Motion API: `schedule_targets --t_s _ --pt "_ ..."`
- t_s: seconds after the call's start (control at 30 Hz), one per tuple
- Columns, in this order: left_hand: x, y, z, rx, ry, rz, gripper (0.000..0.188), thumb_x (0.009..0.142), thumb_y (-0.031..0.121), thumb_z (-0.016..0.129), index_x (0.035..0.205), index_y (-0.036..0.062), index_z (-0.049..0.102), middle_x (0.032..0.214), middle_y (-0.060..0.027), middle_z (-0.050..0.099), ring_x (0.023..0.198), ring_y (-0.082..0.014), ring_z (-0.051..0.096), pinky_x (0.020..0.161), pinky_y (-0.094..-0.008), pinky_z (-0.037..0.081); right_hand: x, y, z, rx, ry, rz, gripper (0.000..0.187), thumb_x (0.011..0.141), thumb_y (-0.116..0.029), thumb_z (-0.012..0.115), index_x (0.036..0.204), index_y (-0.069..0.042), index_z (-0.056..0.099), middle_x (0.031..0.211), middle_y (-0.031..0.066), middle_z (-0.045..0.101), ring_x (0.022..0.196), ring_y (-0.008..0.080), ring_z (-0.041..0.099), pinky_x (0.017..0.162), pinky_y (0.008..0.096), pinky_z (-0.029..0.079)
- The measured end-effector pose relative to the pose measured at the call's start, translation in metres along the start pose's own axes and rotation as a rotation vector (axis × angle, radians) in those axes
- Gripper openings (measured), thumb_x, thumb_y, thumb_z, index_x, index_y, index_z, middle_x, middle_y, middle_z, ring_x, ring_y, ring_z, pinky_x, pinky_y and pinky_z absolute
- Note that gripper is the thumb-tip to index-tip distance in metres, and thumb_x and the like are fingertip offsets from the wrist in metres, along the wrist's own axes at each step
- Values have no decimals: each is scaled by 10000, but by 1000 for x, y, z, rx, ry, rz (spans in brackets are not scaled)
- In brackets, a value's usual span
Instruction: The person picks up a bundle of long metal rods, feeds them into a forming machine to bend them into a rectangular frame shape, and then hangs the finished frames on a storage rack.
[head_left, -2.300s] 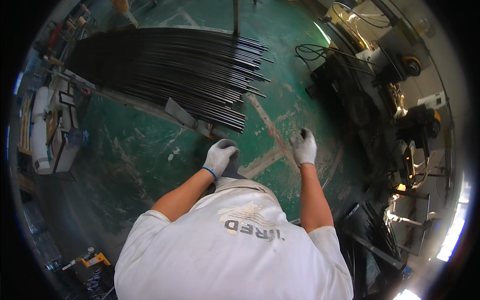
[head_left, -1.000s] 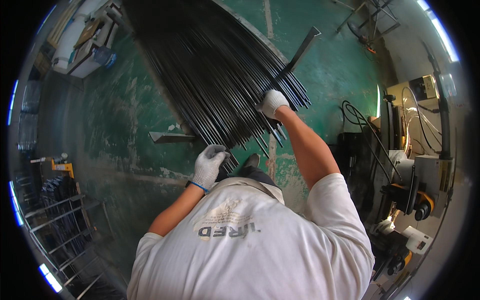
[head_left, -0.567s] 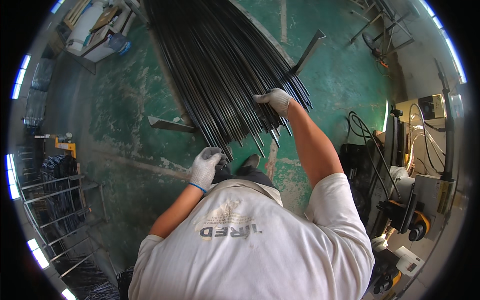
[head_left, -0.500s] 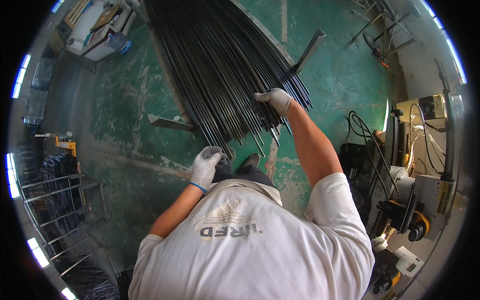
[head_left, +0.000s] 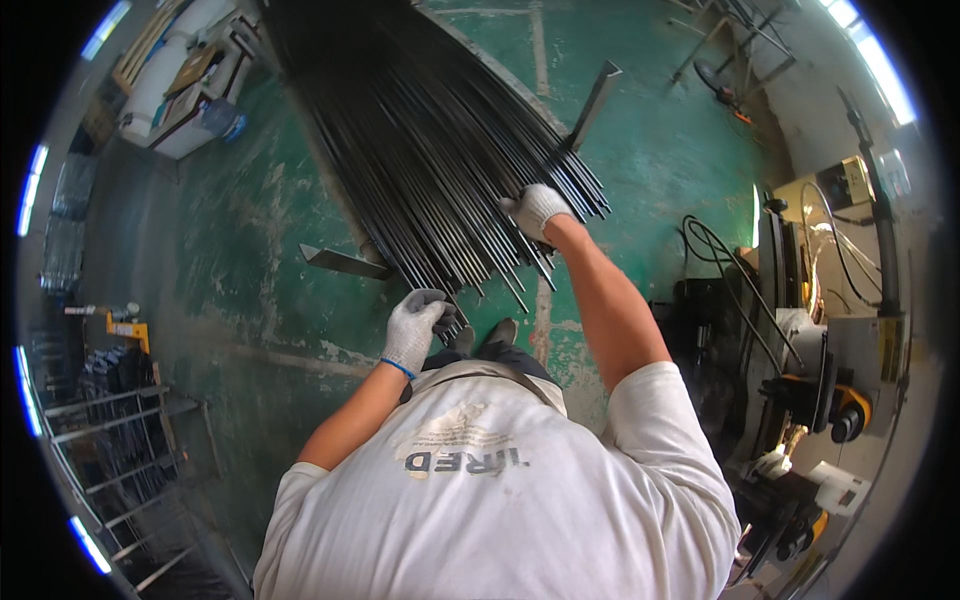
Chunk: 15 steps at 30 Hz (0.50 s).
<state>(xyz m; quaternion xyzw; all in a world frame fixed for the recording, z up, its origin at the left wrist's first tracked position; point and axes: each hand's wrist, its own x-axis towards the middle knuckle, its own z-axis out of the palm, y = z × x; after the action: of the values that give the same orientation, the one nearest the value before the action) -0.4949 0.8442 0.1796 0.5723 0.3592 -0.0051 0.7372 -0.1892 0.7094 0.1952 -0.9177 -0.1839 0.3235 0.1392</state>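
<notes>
A broad bundle of long, thin black metal rods (head_left: pixel 400 150) stretches away from me, its near ends uneven. My right hand (head_left: pixel 540 212), in a whitish knit glove, is closed over rods near the bundle's right side; its fingertips are partly hidden. My left hand (head_left: pixel 416 326), gloved alike with a blue cuff edge, is at the near left rod ends. Its fingers are curled together, and whether a rod is between them I cannot make out. Two angled metal uprights, a right one (head_left: pixel 594 105) and a left one (head_left: pixel 345 262), flank the rods.
My shoes (head_left: pixel 497 335) stand on the worn green floor (head_left: pixel 240 290) just below the rod ends. Machinery with black cables (head_left: pixel 725 255) lines the right side. A metal rack (head_left: pixel 115 430) is at left, and a blue water jug (head_left: pixel 222 118) by a white cabinet at far left.
My right hand has shifted slightly left and toward me over the rods. My left hand stays near the left rod ends. The whole view has swung a little.
</notes>
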Motion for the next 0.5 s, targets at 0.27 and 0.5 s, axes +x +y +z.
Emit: schedule_targets --t_s 0.27,0.5 --pt "86 9 10 -200 -184 -102 253 1070 207 629 1231 12 617 1056 -150 730 873 -282 730 810 -468 632 -185 70 107 169 -50 192 625 894 -589 801 1139 -14 776 1012 271 770 1008 447 750 864 514 600" --pt "172 32 19 -543 -369 -259 383 1122 397 546 1095 36 673 1071 -183 743 968 -332 719 914 -500 587 -503 167 229 -1 150 587 298 834 -368 838 913 -98 742 864 204 737 858 435 725 755 536 570"
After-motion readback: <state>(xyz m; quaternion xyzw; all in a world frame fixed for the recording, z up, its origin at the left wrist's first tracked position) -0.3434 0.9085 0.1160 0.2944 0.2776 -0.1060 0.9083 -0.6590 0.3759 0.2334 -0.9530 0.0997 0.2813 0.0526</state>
